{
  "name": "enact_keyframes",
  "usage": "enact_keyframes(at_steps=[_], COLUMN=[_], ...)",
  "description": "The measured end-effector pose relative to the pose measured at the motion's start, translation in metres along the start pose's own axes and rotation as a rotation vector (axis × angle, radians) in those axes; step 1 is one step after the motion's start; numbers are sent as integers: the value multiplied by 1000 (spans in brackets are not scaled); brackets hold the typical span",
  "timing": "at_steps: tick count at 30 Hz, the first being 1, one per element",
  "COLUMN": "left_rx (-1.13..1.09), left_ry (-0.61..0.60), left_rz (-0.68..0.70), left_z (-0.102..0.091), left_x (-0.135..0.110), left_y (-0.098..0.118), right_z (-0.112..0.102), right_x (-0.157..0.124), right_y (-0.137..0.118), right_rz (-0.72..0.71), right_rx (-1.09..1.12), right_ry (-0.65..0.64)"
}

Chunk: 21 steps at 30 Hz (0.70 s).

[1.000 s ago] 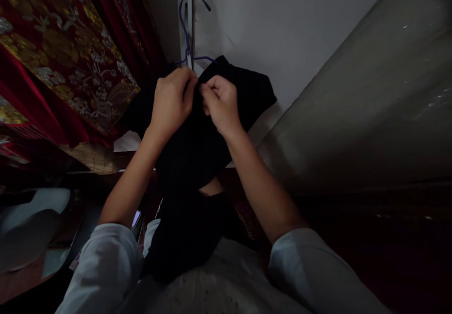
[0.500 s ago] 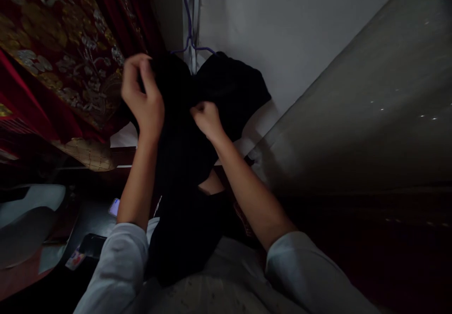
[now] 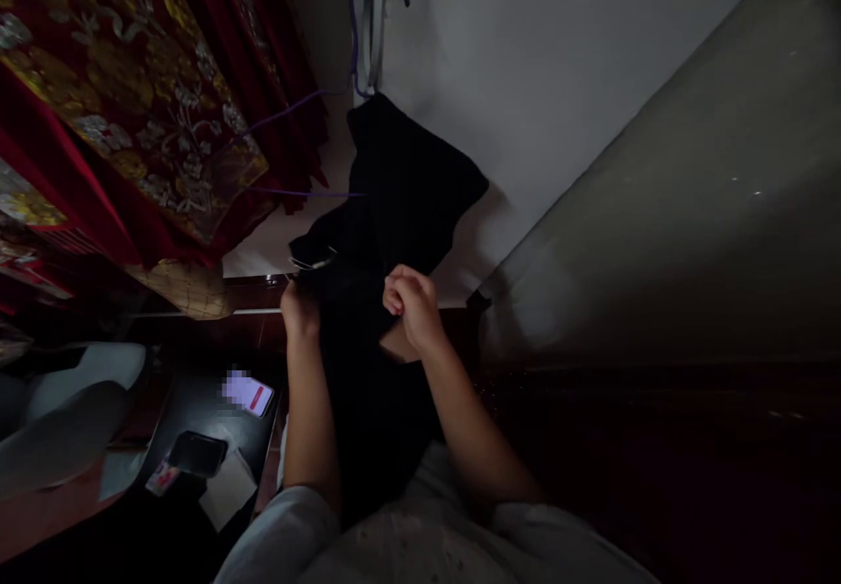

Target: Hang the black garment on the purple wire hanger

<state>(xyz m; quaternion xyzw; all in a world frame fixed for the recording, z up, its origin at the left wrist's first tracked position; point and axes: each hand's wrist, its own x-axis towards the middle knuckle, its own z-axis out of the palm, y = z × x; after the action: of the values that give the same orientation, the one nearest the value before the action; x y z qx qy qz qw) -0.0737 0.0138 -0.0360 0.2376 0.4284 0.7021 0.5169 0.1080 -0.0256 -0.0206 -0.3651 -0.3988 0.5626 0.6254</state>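
Note:
A black garment [image 3: 400,190] hangs from a purple wire hanger [image 3: 358,50] against the white wall, one shoulder slipped off so a purple hanger arm sticks out to the left. My left hand [image 3: 299,308] grips the garment's left edge low down, its fingers partly hidden in the dark cloth. My right hand [image 3: 411,304] is curled closed on the fabric at the middle of the garment. The cloth drapes down between my forearms onto my lap.
A red and gold embroidered fabric [image 3: 124,102] hangs at the upper left. A dark table [image 3: 197,418] at the lower left holds a lit phone [image 3: 248,391], a dark wallet-like object [image 3: 197,453] and papers. A pale chair [image 3: 66,409] stands at the far left. A grey slanted panel [image 3: 657,216] fills the right.
Both hands dropped from the garment's collar by the hanger to its lower part. The left shoulder of the garment slid off the hanger, baring the purple arm.

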Motion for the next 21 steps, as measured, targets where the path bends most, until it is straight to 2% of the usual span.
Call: enact_keyframes(at_steps=[3,7,11,13,15,17,21], left_rx=[-10,167,341,413,484,555,651], left_ry=[-5,-190,-303,-358,-421,-499,-742], left_rz=[59,247,187,171,223,336,588], left_z=[21,43,54,59,66,76,96], left_x=[-17,-39,-59,-65,-70,-70,-46], left_y=[-5,16,19,16,14,16,27], right_z=[-23,-47,-51,-46,-39,-31,-19], right_x=[-8,1,9,5,-3,-10,-13], right_y=[11,21,17,11,4,0,-13], right_rz=[41,-20,-146,-257,-293,-259,-181], right_rx=[-52,-322,-485,-513,-503,-454,-371], right_ry=[64,251,374,315,118,-53,-121])
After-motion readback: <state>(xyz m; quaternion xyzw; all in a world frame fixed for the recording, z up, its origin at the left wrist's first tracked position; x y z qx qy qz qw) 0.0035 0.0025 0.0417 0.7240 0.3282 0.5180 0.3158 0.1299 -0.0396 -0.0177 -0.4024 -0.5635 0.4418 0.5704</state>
